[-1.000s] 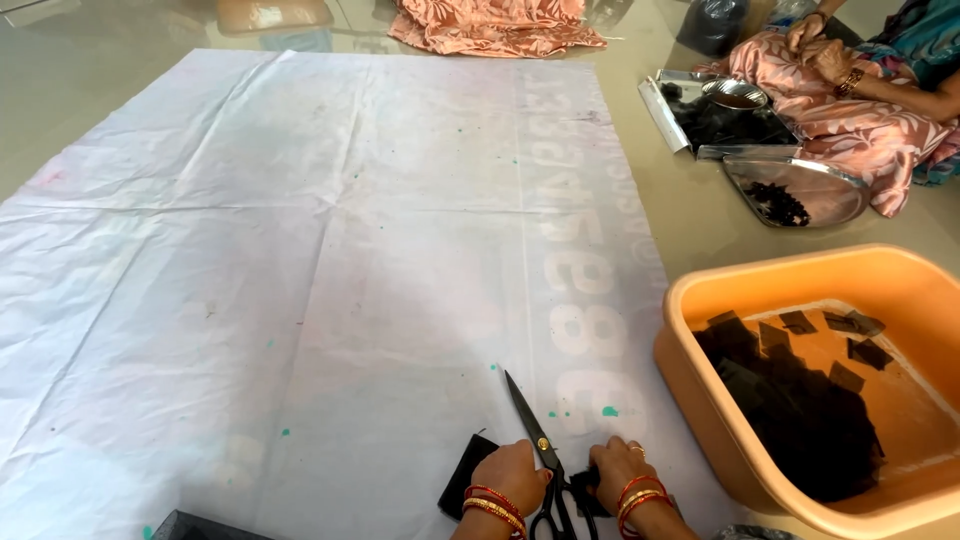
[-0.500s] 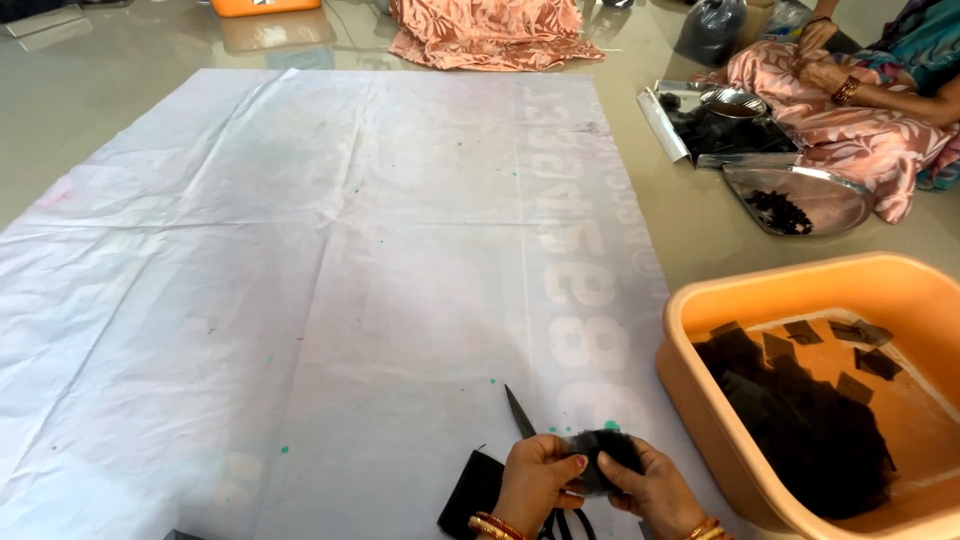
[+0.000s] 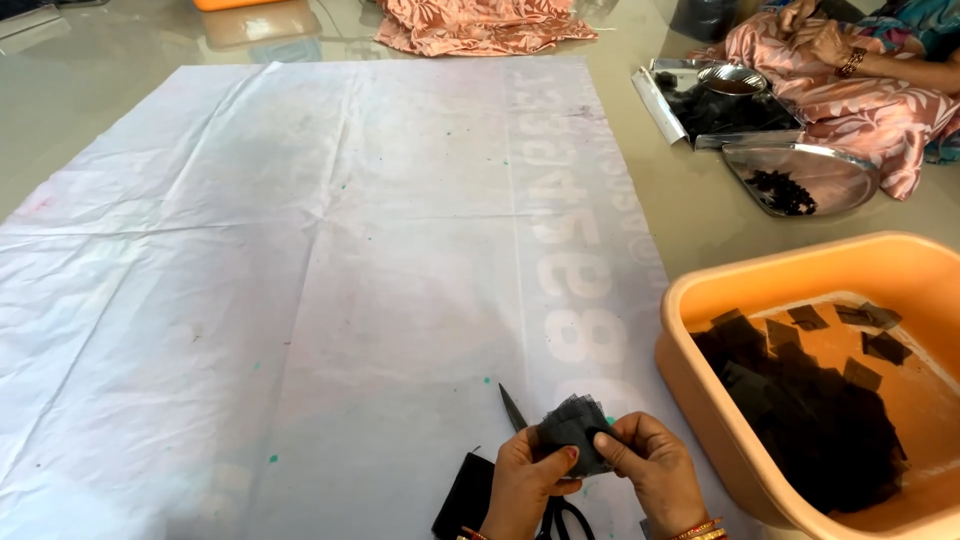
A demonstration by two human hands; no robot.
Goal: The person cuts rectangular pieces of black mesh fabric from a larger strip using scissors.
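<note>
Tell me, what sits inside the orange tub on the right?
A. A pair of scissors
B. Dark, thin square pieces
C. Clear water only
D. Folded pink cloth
B: the orange tub holds a heap of dark, thin square pieces, much like the small dark stack held between the left hand and the right hand.
</note>
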